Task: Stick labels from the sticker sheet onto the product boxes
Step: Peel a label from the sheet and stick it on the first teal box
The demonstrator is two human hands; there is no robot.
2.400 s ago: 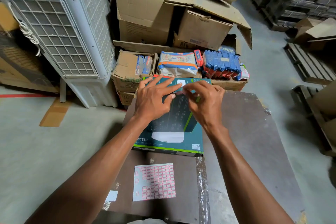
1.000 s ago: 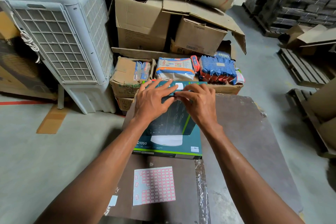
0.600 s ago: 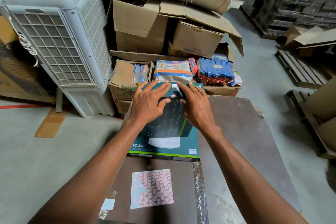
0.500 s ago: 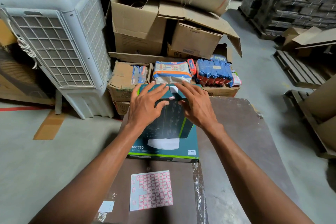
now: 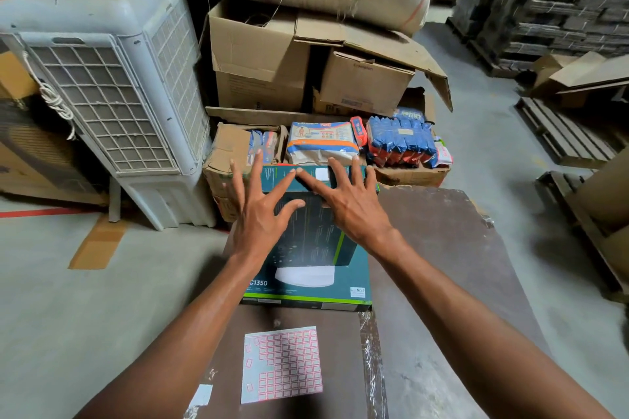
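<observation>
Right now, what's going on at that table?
A person is labelling product boxes. Both hands, the left hand and right hand, lie with fingers spread on the upper teal box, which sits on a larger AC1350 box. A white label shows near its far edge. The sticker sheet lies on the table nearer the person.

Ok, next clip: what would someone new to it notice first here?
Two bare hands, left hand and right hand, spread flat with straight fingers on the upper dark teal product box, stacked on a second box mid-frame. Nearer the camera, a pink-bordered sticker sheet lies on the brown table. A big white air cooler stands at left.
</observation>
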